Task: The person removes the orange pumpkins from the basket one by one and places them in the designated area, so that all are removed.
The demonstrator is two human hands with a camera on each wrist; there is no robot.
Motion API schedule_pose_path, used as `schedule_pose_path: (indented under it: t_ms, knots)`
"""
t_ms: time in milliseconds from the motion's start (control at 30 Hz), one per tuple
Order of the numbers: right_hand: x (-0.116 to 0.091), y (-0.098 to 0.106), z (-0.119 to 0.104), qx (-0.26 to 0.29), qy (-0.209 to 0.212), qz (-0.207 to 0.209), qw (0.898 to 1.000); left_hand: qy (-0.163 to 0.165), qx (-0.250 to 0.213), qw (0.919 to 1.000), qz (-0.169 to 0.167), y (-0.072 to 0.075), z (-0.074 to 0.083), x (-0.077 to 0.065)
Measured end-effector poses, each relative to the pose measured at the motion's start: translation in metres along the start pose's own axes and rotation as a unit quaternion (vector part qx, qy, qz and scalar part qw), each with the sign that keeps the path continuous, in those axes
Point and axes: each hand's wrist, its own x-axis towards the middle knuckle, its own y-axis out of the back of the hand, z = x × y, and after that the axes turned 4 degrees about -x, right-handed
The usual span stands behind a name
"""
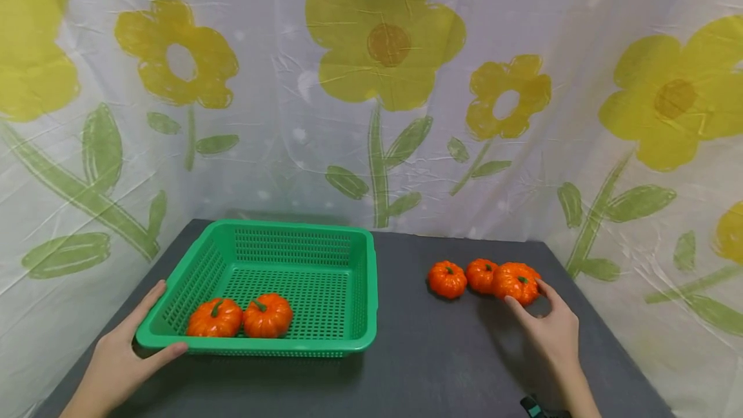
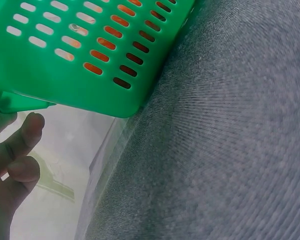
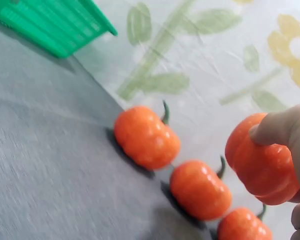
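Note:
A small orange pumpkin (image 3: 262, 162) with ribbed, glossy skin is pinched between the thumb and fingers of my right hand (image 1: 551, 328), lifted above the table. Beside and beneath it, more pumpkins sit on the table: one at the left (image 1: 447, 279), another (image 1: 482, 275) next to it, and a third (image 3: 244, 225) mostly hidden by the held one in the head view. My left hand (image 1: 118, 347) grips the near left corner of a green plastic basket (image 1: 362, 345), thumb along the front rim and fingers along the left side. Inside, two pumpkins (image 1: 215, 318) lie near the front left.
The dark grey table (image 1: 406, 353) carries the basket on its left and the loose pumpkins on its right. White cloth (image 1: 278, 147) with yellow flowers hangs behind and along both sides. A dark strap (image 1: 536, 407) shows at my right wrist.

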Motion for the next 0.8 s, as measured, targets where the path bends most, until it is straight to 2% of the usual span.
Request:
schedule_pose_path:
  t_ms: [133, 267, 567, 800]
  knots:
    - [0.003, 0.002, 0.016, -0.009, 0.009, 0.041, 0.999, 0.006, 0.002, 1.0, -0.006, 0.001, 0.0, 0.0]
    - [0.005, 0.006, 0.032, -0.03, 0.006, 0.049, 0.998, 0.005, 0.002, 1.0, -0.006, 0.001, 0.0, 0.0]
    - [0.006, 0.02, 0.056, -0.085, -0.039, -0.012, 0.996, 0.004, -0.002, 1.0, -0.007, 0.002, 0.001, 0.002]
    - [0.009, 0.027, 0.068, -0.115, -0.016, -0.074, 0.99, 0.011, 0.0, 0.9999, -0.012, 0.001, -0.001, 0.001]
